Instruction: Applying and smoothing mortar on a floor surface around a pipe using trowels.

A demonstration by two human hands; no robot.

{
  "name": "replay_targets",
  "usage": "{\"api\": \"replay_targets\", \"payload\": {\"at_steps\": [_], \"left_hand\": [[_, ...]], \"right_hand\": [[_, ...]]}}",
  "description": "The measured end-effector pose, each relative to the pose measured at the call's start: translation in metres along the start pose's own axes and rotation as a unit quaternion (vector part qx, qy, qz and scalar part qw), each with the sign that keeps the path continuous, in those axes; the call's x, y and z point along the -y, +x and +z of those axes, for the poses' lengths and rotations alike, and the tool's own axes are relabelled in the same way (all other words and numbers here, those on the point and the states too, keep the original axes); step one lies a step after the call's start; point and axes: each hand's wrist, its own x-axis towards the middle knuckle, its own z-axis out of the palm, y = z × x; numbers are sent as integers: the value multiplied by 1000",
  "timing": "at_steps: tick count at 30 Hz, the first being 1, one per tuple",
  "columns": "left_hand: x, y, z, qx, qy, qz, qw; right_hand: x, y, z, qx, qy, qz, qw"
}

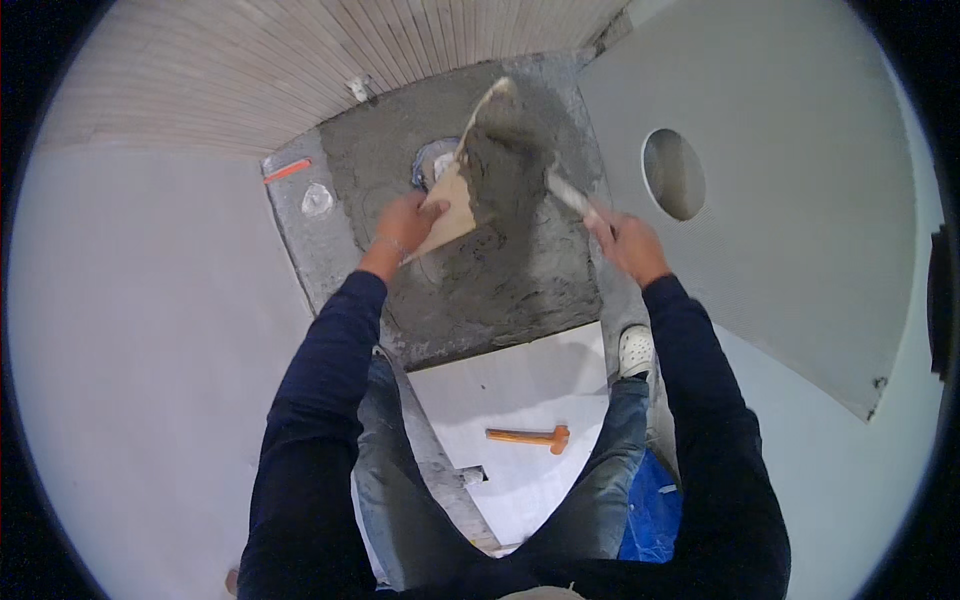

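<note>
My left hand (405, 222) grips the near edge of a thin tan board (455, 208) that tilts over the floor. Grey mortar (512, 130) covers much of the board's far and right part. A trowel (568, 190) with a pale handle is in my closed right hand (632, 245), just right of the board. Its blade is blurred and cannot be told from the mortar. Below both hands lies a rough grey mortar bed (545, 275). Partly behind the board is a round opening (430, 160) with a bluish rim.
A large white tile (540, 375) lies between my legs, with an orange mallet (530, 438) on it. On the right stands a big grey panel (790, 190) with a round hole. An orange strip (288, 171) and a whitish round patch (317, 200) are at left. Blue plastic (652, 515) lies by my right leg.
</note>
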Motion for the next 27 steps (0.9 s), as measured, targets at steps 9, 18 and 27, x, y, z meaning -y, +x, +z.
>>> {"api": "replay_targets", "payload": {"at_steps": [9, 18, 27], "left_hand": [[11, 143, -8, -7, 176, 7, 984], [17, 161, 10, 1, 151, 13, 988], [39, 104, 34, 23, 93, -11, 995]], "right_hand": [[17, 151, 93, -46, 65, 38, 996], [-10, 206, 88, -97, 144, -3, 985], [-37, 26, 74, -42, 224, 144, 963]]}}
